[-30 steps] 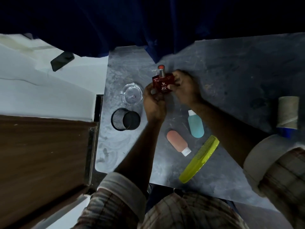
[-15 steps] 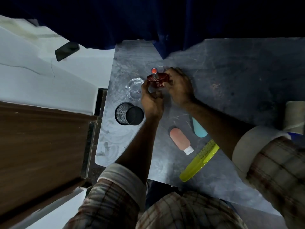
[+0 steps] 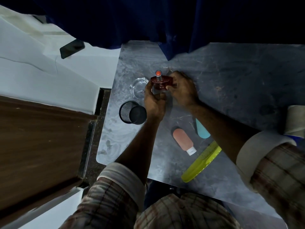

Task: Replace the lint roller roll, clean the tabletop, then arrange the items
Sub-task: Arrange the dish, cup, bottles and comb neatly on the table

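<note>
Both hands, left hand [image 3: 154, 103] & right hand [image 3: 183, 90], hold red perfume bottle [image 3: 162, 83] over grey tabletop [image 3: 239, 83], glass ashtray [image 3: 137, 89] just left; mesh cup [image 3: 132, 114] nearer.

left: glass dish [image 3: 138, 90], mesh cup [image 3: 132, 114] crowd; right: tabletop [image 3: 239, 83] open

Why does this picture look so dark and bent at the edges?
Head view: dim light, so the curtain at the top is nearly black; the wide lens bows the tabletop edges; both hands around the red bottle are slightly motion-blurred; the grey top has a pale sheen near the mesh cup.
</note>
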{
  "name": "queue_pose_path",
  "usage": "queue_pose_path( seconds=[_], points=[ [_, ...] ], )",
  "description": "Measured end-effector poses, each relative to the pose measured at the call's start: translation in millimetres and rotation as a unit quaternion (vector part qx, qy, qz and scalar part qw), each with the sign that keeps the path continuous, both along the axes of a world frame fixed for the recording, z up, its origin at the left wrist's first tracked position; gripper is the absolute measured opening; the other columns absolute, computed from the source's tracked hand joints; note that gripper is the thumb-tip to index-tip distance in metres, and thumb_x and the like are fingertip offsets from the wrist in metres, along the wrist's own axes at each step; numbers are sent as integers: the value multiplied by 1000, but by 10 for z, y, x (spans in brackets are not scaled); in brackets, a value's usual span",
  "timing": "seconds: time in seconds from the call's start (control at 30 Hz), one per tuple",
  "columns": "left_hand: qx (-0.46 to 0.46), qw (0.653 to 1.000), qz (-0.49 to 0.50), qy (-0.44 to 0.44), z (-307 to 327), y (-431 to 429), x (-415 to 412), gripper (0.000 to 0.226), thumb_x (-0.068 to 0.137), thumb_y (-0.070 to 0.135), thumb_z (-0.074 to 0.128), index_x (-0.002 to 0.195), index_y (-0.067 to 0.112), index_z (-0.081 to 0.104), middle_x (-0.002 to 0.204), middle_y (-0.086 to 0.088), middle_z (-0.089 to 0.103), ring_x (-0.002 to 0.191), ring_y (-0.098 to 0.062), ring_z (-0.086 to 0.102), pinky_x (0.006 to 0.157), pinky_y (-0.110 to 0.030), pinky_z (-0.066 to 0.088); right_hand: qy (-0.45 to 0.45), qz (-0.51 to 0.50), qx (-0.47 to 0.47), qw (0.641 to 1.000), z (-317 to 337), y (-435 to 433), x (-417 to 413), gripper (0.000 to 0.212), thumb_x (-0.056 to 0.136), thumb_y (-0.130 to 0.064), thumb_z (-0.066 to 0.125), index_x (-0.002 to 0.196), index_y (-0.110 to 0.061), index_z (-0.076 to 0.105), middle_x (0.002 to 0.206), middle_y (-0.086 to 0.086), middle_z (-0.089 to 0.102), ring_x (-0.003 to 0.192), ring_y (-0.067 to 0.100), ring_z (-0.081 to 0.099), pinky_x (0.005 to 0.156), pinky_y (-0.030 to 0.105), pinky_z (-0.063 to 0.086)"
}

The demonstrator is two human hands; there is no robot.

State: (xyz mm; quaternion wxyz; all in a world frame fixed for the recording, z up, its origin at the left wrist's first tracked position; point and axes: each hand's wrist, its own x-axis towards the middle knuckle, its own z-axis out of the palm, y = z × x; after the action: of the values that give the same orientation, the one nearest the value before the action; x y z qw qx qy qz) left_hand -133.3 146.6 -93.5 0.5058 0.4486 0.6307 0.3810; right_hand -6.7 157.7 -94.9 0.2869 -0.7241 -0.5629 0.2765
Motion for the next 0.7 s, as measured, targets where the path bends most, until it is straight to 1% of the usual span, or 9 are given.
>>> queue_pose_path(
  seconds=[0.07, 0.1, 0.13, 0.23, 0.27, 0.37, 0.43, 0.53, 0.7],
  points=[
    [25, 999, -23, 22, 70, -65, -22, 79, 78, 3, 55, 155, 6, 39, 141, -22, 62, 121, -49, 64, 106, -63, 52, -43, 28, 16, 999, 28, -58, 88, 20, 93, -11, 64, 112, -13, 64, 105, -5, 69, 94, 9, 64, 82, 25, 54],
    [42, 998, -27, 34, 130, -97, -27, 81, 79, 3, 56, 157, 3, 35, 140, -16, 62, 117, -34, 68, 105, -51, 56, -51, 37, 50, 997, 36, -116, 149, 10, 97, -10, 55, 101, -11, 63, 90, -8, 64, 82, 6, 57, 73, 22, 48],
    [53, 998, -23, 29, 172, -130, -33, 82, 80, 2, 57, 158, -1, 32, 137, -12, 62, 110, -20, 67, 100, -39, 56, -40, 21, 70, 997, 79, -186, 206, 16, 100, -10, 47, 92, -13, 60, 79, -8, 57, 74, 7, 50, 66, 21, 41],
    [57, 998, -14, 22, 197, -311, -16, 70, 84, -3, 57, 152, -2, 40, 135, -17, 61, 104, -20, 60, 94, -36, 52, -85, -7, 49, 995, 249, -578, 466, 13, 91, -12, 54, 96, -14, 66, 85, -4, 57, 79, 11, 51, 70, 16, 41],
    [48, 998, -32, 26, 182, -402, -20, 63, 86, -3, 56, 148, 3, 47, 128, -8, 65, 101, -15, 61, 91, -32, 53, -76, -51, 17, 996, 265, -740, 544, 14, 89, -12, 58, 98, -16, 68, 88, -4, 60, 82, 13, 55, 74, 18, 46],
    [-34, 988, -144, 38, 130, -685, -5, 50, 92, 1, 58, 141, 15, 57, 117, 11, 67, 99, 1, 64, 84, -9, 54, -47, -116, -27, 992, 378, -1197, 687, 10, 86, -8, 63, 96, -6, 65, 91, 11, 70, 87, 28, 68, 82, 44, 56],
    [-74, 976, -198, 50, 75, -791, 61, 49, 96, -2, 61, 143, 10, 58, 124, 2, 68, 110, -12, 67, 92, -17, 57, -80, -99, -68, 990, 363, -1372, 693, 14, 86, -14, 68, 94, -5, 63, 92, 16, 71, 89, 36, 69, 81, 47, 55],
    [-113, 959, -250, 71, 51, -825, 229, 47, 95, -3, 66, 142, 2, 60, 132, -18, 71, 123, -35, 69, 107, -45, 56, -138, -70, -167, 974, 270, -1513, 597, 36, 87, -36, 72, 106, -7, 60, 106, 17, 70, 103, 35, 67, 85, 43, 54],
    [-166, 949, -265, 49, 29, -826, 382, 49, 85, 17, 70, 133, 5, 66, 129, -23, 72, 122, -40, 70, 106, -55, 56, -161, -71, -201, 964, 84, -1609, 367, 42, 88, -42, 68, 113, -11, 54, 111, 14, 66, 105, 35, 66, 81, 40, 52]
  ],
)
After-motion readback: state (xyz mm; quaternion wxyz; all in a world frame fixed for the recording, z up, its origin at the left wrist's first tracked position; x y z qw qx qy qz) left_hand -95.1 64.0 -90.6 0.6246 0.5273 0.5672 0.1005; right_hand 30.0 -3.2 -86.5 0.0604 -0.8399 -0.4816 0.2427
